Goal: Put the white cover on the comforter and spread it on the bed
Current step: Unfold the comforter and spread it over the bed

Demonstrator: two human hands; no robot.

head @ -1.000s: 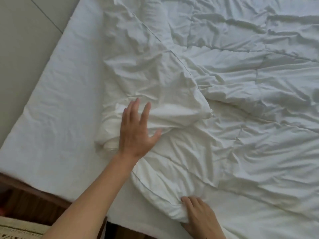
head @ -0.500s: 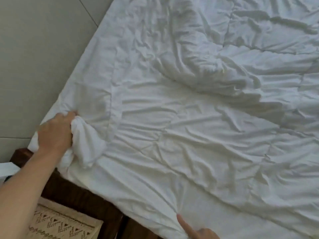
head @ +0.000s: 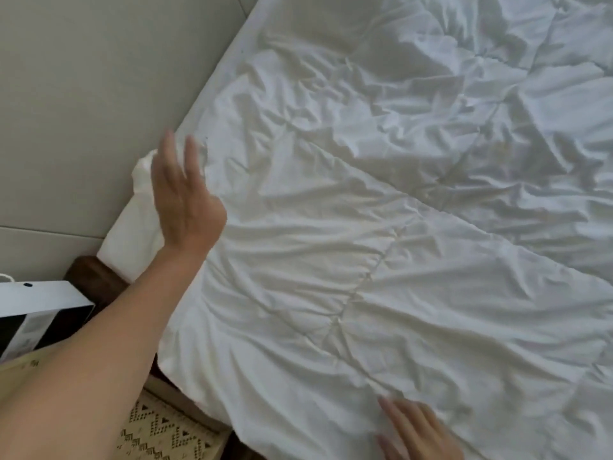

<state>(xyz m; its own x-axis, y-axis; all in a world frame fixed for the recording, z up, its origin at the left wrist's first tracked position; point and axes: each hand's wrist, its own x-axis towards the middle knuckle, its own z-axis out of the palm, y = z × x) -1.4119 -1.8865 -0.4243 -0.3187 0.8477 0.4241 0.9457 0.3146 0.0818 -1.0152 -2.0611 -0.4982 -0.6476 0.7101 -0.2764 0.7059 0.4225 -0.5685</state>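
**Head view: two hands, one comforter, one bed corner**

We count two hands. Our left hand (head: 185,197) hangs with fingers straight above the bed (head: 132,234) corner, gripping nothing. Our right hand (head: 414,433) lies flat, fingers extended, on the white comforter (head: 365,260) near its lower edge. The comforter lies wrinkled across the bed, reaching both visible edges. One patterned rug (head: 166,429) and the floor (head: 83,111) border the bed.

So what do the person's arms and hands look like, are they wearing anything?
Both are bare. The left arm shows no sleeve from forearm to wrist, and the left hand has no glove, ring or watch in view. Only part of the right hand shows at the bottom edge, also ungloved. The fingers are blurred.
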